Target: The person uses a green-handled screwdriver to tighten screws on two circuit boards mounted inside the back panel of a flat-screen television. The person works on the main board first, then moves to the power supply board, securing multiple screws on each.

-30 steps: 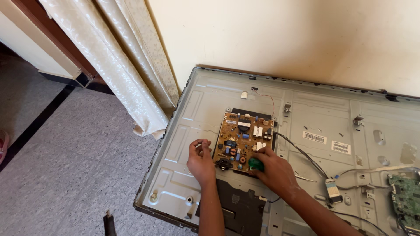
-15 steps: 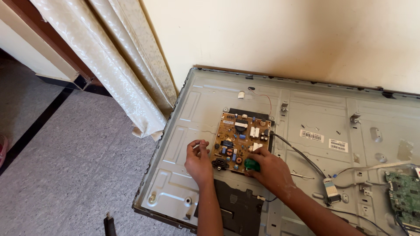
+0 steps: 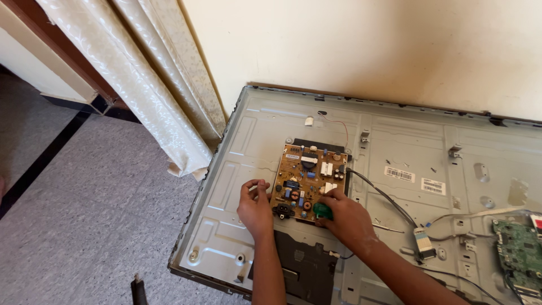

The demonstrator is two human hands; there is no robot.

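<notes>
Hands first: left hand (image 3: 255, 209) sits at the left edge of the brown circuit board (image 3: 308, 179), fingers curled together, thumb and forefinger pinched near the board's rim; can't tell if anything tiny is between them. Right hand (image 3: 345, 217) is closed around a green-handled tool (image 3: 322, 210), tip down on the board's lower right corner.

Biggest to smallest:
- Cream wall (image 3: 367, 51) across the top, flat panel leaning or lying right at its foot.
- Grey speckled floor (image 3: 84, 226) on the left, with a black inlay strip (image 3: 42, 161) running diagonally.
- Pale patterned curtain (image 3: 147, 85) hanging down to the panel's upper left corner.
- Grey metal back chassis (image 3: 248, 135) of a flat screen, cover off, 2 white barcode stickers (image 3: 400, 173) right of centre.
- Brown board, mounted left of chassis centre, between both hands.
- Black plate (image 3: 305, 265) just below the board.
- Green circuit board (image 3: 519, 251) at far right edge.
- Black cable (image 3: 378, 192) running from brown board toward a flat connector (image 3: 422, 244).
- Dark tool tip (image 3: 138, 289) on floor, bottom edge.
</notes>
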